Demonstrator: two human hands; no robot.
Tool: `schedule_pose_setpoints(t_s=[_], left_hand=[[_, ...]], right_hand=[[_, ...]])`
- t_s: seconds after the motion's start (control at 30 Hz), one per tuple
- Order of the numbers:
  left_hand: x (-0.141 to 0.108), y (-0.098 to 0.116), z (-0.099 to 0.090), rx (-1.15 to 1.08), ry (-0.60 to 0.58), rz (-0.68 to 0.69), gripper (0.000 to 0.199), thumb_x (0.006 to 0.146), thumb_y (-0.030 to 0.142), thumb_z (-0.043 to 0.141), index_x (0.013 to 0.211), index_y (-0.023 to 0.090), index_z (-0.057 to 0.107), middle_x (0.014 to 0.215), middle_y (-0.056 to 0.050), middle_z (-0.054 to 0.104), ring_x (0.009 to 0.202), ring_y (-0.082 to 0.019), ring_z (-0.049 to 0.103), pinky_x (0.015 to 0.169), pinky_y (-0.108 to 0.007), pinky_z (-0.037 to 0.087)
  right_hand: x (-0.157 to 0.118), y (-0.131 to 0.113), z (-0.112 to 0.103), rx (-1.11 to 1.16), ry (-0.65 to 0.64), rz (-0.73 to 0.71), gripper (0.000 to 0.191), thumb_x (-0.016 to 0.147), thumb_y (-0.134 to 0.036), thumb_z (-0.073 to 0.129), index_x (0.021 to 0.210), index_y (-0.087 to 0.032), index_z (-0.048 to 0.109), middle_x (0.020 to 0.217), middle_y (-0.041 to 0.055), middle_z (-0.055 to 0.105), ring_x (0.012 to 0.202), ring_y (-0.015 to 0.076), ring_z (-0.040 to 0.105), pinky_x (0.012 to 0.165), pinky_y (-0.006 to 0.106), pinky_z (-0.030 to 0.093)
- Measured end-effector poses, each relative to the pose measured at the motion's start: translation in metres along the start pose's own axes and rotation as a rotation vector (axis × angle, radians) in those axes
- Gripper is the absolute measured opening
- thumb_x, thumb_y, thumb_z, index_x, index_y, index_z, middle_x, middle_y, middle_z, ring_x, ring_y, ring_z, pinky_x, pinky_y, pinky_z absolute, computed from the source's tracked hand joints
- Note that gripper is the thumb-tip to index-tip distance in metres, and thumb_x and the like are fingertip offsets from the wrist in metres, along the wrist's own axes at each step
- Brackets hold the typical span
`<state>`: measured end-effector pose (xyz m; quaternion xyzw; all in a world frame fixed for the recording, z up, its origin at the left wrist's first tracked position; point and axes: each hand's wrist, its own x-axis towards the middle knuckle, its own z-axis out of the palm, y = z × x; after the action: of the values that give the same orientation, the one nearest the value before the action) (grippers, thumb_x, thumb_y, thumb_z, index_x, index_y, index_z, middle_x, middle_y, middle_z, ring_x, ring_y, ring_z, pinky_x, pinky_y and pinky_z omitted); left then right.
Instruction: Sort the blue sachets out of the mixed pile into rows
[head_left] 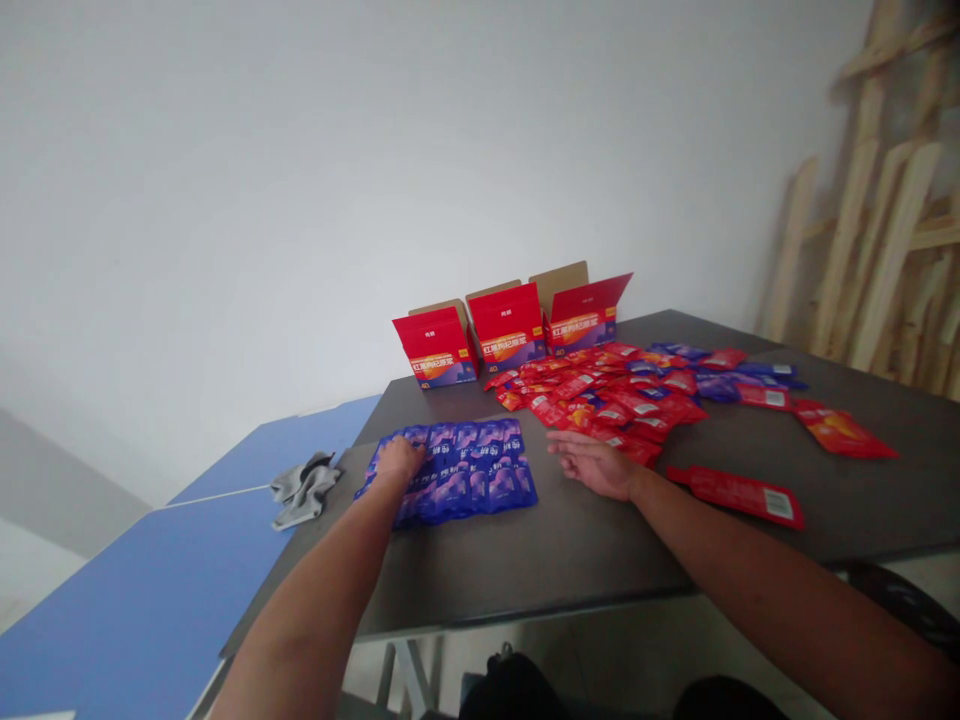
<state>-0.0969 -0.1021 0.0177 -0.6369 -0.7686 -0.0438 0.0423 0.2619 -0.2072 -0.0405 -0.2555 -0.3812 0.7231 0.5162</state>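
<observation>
The left hand (400,460) is laid palm down on the blue sachets (457,472), which are set out in close, overlapping rows in front of the three red cartons (510,325). Its fingers are slightly bunched, and whether a sachet is gripped beneath them cannot be told. The right hand (592,465) is held open and relaxed, with nothing seen in it, and is placed just beside the loose red sachets (600,395), heaped to the right of and in front of the cartons with a few blue ones mixed in. A long red sachet (739,497) is lying apart, further forward of the cartons, and an orange sachet (844,432) is lying out to their right. All of these are resting on a dark table (525,590). The hands are seen at the rows and the heap, with neither sachet lifted. Any sachet taken from the heap would call for the right fingers to be closed on it. A grey cloth (304,490) is lying to the left of the cartons, by a blue table (150,600), and wooden slats (862,230) are propped further right
</observation>
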Motion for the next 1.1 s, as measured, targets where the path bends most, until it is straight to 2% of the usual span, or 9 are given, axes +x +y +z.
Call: schedule_pose_setpoints(t_s=[0.17,0.27,0.4,0.5,0.6,0.73,0.83,1.0,1.1], left_hand=[[-0.001,-0.002,-0.001,-0.003,0.019,0.019,0.049,0.084,0.047,0.04,0.104,0.008,0.061,0.111,-0.024,0.061,0.11,-0.033,0.056,0.089,-0.036,0.041],[-0.008,0.007,-0.006,-0.005,0.087,0.027,0.045,0.084,0.042,0.04,0.106,0.007,0.058,0.113,-0.024,0.059,0.111,-0.033,0.053,0.091,-0.038,0.038],[-0.04,0.05,-0.014,-0.17,0.305,0.234,0.034,0.087,0.039,0.038,0.094,0.011,0.057,0.101,-0.018,0.06,0.105,-0.029,0.053,0.093,-0.038,0.035],[-0.085,0.101,-0.009,-0.424,0.334,0.432,0.024,0.087,0.036,0.04,0.081,0.017,0.054,0.086,-0.01,0.059,0.091,-0.022,0.054,0.085,-0.033,0.038],[-0.134,0.152,0.01,-0.741,0.197,0.601,0.016,0.085,0.03,0.043,0.073,0.019,0.046,0.074,-0.002,0.054,0.074,-0.014,0.05,0.071,-0.026,0.038],[-0.171,0.194,0.037,-1.083,-0.024,0.601,0.023,0.083,0.028,0.044,0.064,0.019,0.035,0.06,0.005,0.042,0.058,-0.01,0.039,0.058,-0.022,0.031],[-0.175,0.202,0.046,-1.174,-0.067,0.588,0.022,0.079,0.021,0.046,0.061,0.019,0.033,0.059,0.006,0.039,0.058,-0.009,0.037,0.057,-0.021,0.029],[-0.171,0.199,0.045,-1.141,-0.14,0.643,0.02,0.074,0.016,0.046,0.061,0.019,0.031,0.058,0.007,0.036,0.057,-0.008,0.034,0.056,-0.021,0.025],[-0.171,0.2,0.045,-1.071,-0.178,0.657,0.019,0.073,0.016,0.046,0.061,0.019,0.032,0.057,0.007,0.035,0.056,-0.008,0.032,0.054,-0.022,0.023]], right_hand=[[0.0,0.0,0.001,0.005,0.014,0.008,0.031,0.075,-0.019,0.062,0.106,-0.02,0.061,0.096,0.0056,0.061,0.065,0.0107,0.05,0.054,0.025,0.034],[0.0,0.0,0.0,0.004,0.0,0.014,0.031,0.075,-0.019,0.062,0.107,-0.02,0.061,0.095,0.0055,0.061,0.066,0.0107,0.049,0.055,0.025,0.034],[0.001,0.0,-0.002,-0.001,-0.004,0.016,0.031,0.075,-0.019,0.063,0.106,-0.02,0.061,0.093,0.0048,0.061,0.066,0.0104,0.049,0.055,0.024,0.034],[0.0,0.001,-0.001,0.006,0.007,0.007,0.03,0.074,-0.018,0.063,0.104,-0.019,0.062,0.083,0.0028,0.059,0.064,0.0103,0.049,0.054,0.023,0.033],[0.001,0.003,-0.002,0.004,0.008,-0.017,0.025,0.072,-0.018,0.063,0.097,-0.018,0.062,0.072,0.0001,0.055,0.062,0.0105,0.049,0.055,0.024,0.034],[0.002,0.006,-0.008,-0.03,-0.023,-0.07,0.018,0.07,-0.02,0.061,0.088,-0.018,0.06,0.063,-0.0017,0.052,0.059,0.0124,0.05,0.059,0.027,0.038],[0.003,0.008,-0.01,-0.044,-0.009,-0.099,0.016,0.069,-0.02,0.061,0.085,-0.018,0.059,0.059,-0.0027,0.051,0.056,0.0121,0.05,0.057,0.026,0.039],[0.0,0.006,0.0,-0.109,0.049,-0.13,0.016,0.066,-0.023,0.064,0.08,-0.019,0.056,0.055,-0.0043,0.05,0.05,0.0108,0.047,0.048,0.023,0.036],[0.001,-0.012,0.005,-0.134,0.191,-0.292,0.018,0.066,-0.025,0.068,0.075,-0.019,0.054,0.055,-0.005,0.049,0.048,0.0082,0.044,0.045,0.02,0.032]])
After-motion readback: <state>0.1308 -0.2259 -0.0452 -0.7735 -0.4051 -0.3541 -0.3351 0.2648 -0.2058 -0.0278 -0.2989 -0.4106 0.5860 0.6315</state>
